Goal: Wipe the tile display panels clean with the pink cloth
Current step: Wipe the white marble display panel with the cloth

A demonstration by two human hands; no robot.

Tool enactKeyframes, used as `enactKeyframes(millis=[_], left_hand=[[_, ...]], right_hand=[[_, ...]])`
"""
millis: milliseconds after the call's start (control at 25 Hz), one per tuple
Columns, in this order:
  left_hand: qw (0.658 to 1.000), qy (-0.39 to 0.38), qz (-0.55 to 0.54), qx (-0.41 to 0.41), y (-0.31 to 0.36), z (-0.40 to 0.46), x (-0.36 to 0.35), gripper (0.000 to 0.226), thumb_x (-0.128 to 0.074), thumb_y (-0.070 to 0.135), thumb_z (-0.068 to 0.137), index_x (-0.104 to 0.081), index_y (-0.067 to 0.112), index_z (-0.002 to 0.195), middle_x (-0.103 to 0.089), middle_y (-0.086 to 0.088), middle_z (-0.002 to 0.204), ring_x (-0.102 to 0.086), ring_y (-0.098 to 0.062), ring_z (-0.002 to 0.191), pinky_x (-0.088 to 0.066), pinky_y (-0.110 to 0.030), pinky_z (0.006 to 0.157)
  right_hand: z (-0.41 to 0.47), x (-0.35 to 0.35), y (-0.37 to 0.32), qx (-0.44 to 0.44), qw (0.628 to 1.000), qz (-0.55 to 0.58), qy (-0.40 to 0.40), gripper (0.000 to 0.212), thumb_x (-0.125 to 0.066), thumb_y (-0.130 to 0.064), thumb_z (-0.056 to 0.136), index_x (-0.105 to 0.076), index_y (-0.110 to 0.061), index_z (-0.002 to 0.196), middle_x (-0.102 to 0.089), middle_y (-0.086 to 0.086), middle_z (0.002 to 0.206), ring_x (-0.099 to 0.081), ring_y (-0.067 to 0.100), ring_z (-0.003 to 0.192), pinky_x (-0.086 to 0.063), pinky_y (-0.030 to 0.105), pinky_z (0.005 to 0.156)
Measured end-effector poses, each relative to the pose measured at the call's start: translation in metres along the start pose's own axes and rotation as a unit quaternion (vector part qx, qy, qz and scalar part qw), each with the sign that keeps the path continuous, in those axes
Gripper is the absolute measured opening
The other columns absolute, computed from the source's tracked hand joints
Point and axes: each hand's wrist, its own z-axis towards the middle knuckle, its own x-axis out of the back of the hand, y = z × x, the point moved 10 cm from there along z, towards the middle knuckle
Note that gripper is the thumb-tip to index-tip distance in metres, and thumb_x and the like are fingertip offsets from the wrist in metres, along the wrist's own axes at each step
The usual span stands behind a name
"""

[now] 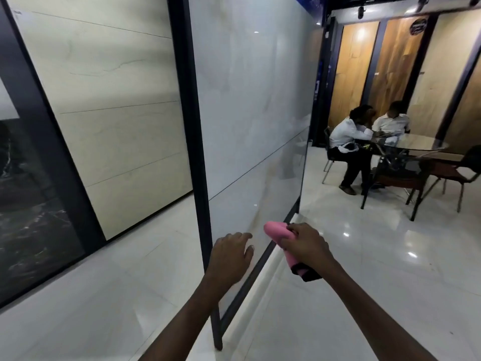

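While the right hand (304, 243) grips the cloth (277, 234) just beside the panel (250, 113), the left hand (230, 252) rests open-fingered on its lower face.

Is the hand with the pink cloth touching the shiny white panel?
Cannot tell. In the head view the right hand grips the pink cloth near the white tile panel's lower edge, but no contact or gap shows plainly.

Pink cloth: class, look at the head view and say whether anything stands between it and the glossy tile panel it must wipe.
Nothing visible does. The right hand grips the pink cloth near the lower edge of the white tile panel. The left hand lies open by the panel's lower part, left of the cloth, not in its way.
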Motion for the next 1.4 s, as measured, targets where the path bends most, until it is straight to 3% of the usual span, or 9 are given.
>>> enactKeyframes(millis=[120,360,520,640,880,1080,1200,1320,1400], left_hand=[[0.998,0.049,0.035,0.026,-0.021,0.1,-0.003,0.038,-0.044,0.031,0.1,-0.053,0.017,0.135,-0.058,0.0,0.134,-0.053,-0.02,0.12,-0.035,-0.034,0.102],[0.966,0.198,0.125,0.109,-0.053,0.258,0.099,0.038,-0.047,0.029,0.1,-0.051,0.018,0.137,-0.053,0.003,0.14,-0.045,-0.016,0.13,-0.029,-0.028,0.106],[0.881,0.408,0.239,0.022,-0.053,0.35,0.271,0.042,-0.045,0.027,0.093,-0.058,0.009,0.128,-0.057,-0.011,0.135,-0.051,-0.03,0.127,-0.039,-0.042,0.105],[0.815,0.471,0.337,0.0,-0.044,0.405,0.409,0.049,-0.037,0.028,0.088,-0.056,0.007,0.127,-0.05,-0.014,0.141,-0.043,-0.035,0.133,-0.035,-0.046,0.108],[0.712,0.413,0.554,0.126,-0.045,0.477,0.55,0.055,-0.03,0.032,0.104,-0.017,0.016,0.155,-0.007,-0.005,0.163,-0.003,-0.022,0.15,0.0,-0.042,0.121],[0.686,0.397,0.599,0.115,-0.044,0.481,0.548,0.053,-0.024,0.032,0.105,-0.013,0.018,0.155,-0.005,0.002,0.163,-0.004,-0.018,0.15,-0.001,-0.038,0.12],[0.75,0.358,0.553,0.062,-0.042,0.466,0.551,0.058,-0.019,0.036,0.099,-0.027,0.015,0.152,-0.019,0.0,0.16,-0.015,-0.017,0.149,-0.006,-0.031,0.118],[0.742,0.309,0.592,0.054,-0.047,0.449,0.544,0.07,-0.009,0.044,0.09,-0.026,0.015,0.152,-0.019,0.0,0.159,-0.015,-0.018,0.149,-0.003,-0.029,0.118],[0.724,0.304,0.613,0.079,-0.05,0.442,0.536,0.069,-0.01,0.044,0.091,-0.025,0.014,0.152,-0.018,0.0,0.16,-0.015,-0.019,0.149,-0.001,-0.029,0.118]], right_hand=[[0.117,0.005,-0.008,0.079,0.995,0.048,0.024,0.038,-0.061,-0.03,0.088,-0.062,-0.013,0.122,-0.063,0.008,0.115,-0.06,0.024,0.096,-0.05,0.036,0.084],[0.316,0.048,-0.1,0.269,0.957,0.098,0.058,0.051,-0.06,-0.031,0.087,-0.053,-0.022,0.136,-0.047,-0.002,0.144,-0.052,0.026,0.119,-0.041,0.042,0.1],[0.412,0.126,-0.221,0.409,0.889,0.117,0.167,0.055,-0.061,-0.028,0.088,-0.047,-0.027,0.142,-0.034,-0.005,0.154,-0.044,0.034,0.123,-0.033,0.043,0.096],[0.45,0.196,-0.305,0.454,0.831,0.2,0.251,0.058,-0.06,-0.027,0.088,-0.045,-0.025,0.144,-0.031,-0.002,0.156,-0.043,0.039,0.121,-0.035,0.046,0.094],[0.483,0.306,-0.416,0.521,0.734,0.254,0.355,0.065,-0.047,-0.041,0.086,-0.035,-0.028,0.149,-0.021,-0.002,0.16,-0.034,0.035,0.128,-0.034,0.047,0.096],[0.519,0.345,-0.477,0.534,0.742,0.269,0.303,0.074,-0.032,-0.049,0.084,-0.024,-0.027,0.154,-0.008,-0.006,0.164,0.001,0.017,0.151,-0.019,0.05,0.113],[0.431,0.266,-0.476,0.646,0.64,0.23,0.346,0.082,-0.029,-0.047,0.074,-0.037,-0.017,0.15,-0.026,0.003,0.159,-0.019,0.019,0.148,-0.024,0.039,0.108],[0.354,0.176,-0.449,0.775,0.496,0.102,0.378,0.075,-0.039,-0.044,0.076,-0.044,-0.016,0.146,-0.036,0.003,0.155,-0.029,0.024,0.145,-0.024,0.037,0.102],[0.371,0.195,-0.453,0.786,0.466,0.064,0.4,0.075,-0.04,-0.044,0.075,-0.048,-0.012,0.142,-0.042,0.006,0.151,-0.037,0.027,0.141,-0.03,0.036,0.099]])
